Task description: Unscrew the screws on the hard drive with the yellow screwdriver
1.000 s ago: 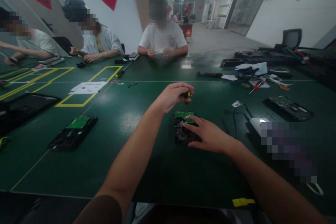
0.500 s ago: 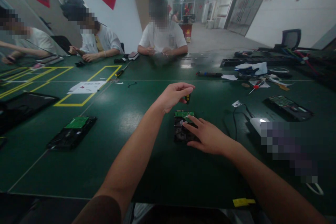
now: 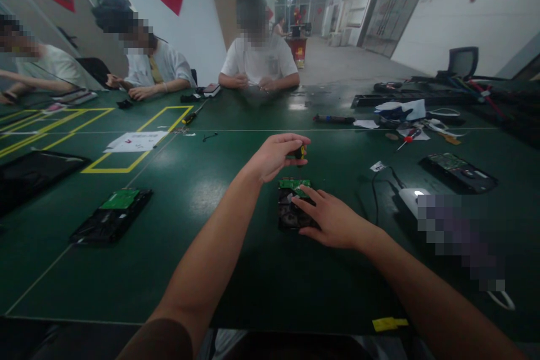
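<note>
My left hand (image 3: 279, 157) is closed on the black and yellow handle of a screwdriver (image 3: 302, 154), held upright above the far end of a black hard drive (image 3: 288, 215). Its shaft and tip are too faint to make out. The drive lies flat with a green circuit board (image 3: 291, 184) at its far end. On the drive's right part rests my right hand (image 3: 335, 219), fingers spread, holding it against the green table. The hand covers some of the drive's right side.
Another drive with a green board (image 3: 112, 216) lies left, and a third drive (image 3: 459, 173) lies right. A white power strip (image 3: 411, 198) with a cable is at the right. Beyond lie a red screwdriver (image 3: 409, 138) and gloves (image 3: 400, 109). Several people sit across the table.
The view has shifted slightly. The screwdriver handle has turned a little in my left fingers, which have moved around it. My right hand stays on the drive.
</note>
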`<state>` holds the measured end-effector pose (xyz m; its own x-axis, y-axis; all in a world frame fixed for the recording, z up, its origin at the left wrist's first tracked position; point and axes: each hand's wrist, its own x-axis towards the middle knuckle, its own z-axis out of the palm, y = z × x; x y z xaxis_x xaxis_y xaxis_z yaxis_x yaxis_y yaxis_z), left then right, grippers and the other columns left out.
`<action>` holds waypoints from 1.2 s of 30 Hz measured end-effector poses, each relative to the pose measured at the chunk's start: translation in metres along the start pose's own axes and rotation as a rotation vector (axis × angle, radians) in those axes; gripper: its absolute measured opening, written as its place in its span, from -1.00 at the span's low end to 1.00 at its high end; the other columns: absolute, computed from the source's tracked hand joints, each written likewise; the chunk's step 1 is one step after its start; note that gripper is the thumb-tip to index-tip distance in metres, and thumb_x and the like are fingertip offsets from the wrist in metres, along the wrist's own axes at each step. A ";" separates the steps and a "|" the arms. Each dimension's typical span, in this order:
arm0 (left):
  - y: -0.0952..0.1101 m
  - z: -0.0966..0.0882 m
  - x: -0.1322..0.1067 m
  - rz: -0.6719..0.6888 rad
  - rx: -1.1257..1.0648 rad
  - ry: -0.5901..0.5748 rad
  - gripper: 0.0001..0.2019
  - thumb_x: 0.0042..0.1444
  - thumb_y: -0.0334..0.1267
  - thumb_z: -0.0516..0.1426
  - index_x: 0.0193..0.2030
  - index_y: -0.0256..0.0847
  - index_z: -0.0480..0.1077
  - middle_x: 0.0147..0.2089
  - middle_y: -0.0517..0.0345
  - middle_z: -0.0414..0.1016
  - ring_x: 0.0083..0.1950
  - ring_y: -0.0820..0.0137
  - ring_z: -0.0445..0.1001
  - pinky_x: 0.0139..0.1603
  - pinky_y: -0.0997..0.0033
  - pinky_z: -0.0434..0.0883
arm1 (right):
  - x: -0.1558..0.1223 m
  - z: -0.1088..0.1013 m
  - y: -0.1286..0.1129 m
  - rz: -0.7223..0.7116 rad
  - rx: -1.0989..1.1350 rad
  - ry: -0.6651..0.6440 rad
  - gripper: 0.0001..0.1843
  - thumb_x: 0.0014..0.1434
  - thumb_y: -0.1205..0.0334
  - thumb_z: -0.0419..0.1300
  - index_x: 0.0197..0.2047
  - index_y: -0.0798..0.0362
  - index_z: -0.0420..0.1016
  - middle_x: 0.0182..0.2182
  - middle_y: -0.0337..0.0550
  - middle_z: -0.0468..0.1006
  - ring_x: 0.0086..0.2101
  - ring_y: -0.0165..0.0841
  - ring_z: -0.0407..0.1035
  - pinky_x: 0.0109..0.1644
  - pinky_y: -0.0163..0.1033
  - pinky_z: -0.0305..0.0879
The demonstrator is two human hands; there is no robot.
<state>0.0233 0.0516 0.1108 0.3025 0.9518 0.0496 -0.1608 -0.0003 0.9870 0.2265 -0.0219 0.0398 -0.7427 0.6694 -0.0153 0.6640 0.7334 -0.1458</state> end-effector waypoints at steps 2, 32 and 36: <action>0.001 -0.001 -0.001 0.000 -0.015 -0.028 -0.86 0.30 -0.34 0.12 -0.16 -0.21 0.54 -0.15 0.01 0.57 -0.12 0.36 0.54 -0.03 0.20 0.58 | 0.000 0.000 0.000 -0.001 0.003 0.000 -0.17 0.28 -0.22 0.16 0.48 -0.04 0.14 0.45 0.22 0.08 0.22 0.23 0.28 0.25 0.30 0.24; -0.006 -0.005 0.006 0.107 0.139 0.098 -0.88 0.23 -0.25 0.21 -0.19 -0.20 0.58 -0.11 0.04 0.55 -0.17 0.38 0.50 -0.22 0.32 0.53 | 0.009 0.015 0.011 -0.010 0.065 0.086 0.03 0.21 -0.33 0.19 0.49 0.17 0.05 0.45 0.23 0.08 0.31 0.15 0.18 0.38 0.20 0.14; -0.005 -0.006 0.008 0.136 0.211 0.126 -0.86 0.22 -0.28 0.20 -0.15 -0.18 0.59 -0.12 0.05 0.56 -0.19 0.39 0.49 -0.31 0.41 0.46 | 0.009 0.015 0.011 -0.002 0.062 0.076 0.02 0.21 -0.31 0.19 0.50 0.17 0.05 0.46 0.23 0.07 0.33 0.15 0.17 0.39 0.21 0.14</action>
<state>0.0206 0.0607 0.1052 0.1701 0.9694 0.1770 0.0114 -0.1815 0.9833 0.2256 -0.0099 0.0231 -0.7335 0.6770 0.0601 0.6544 0.7273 -0.2070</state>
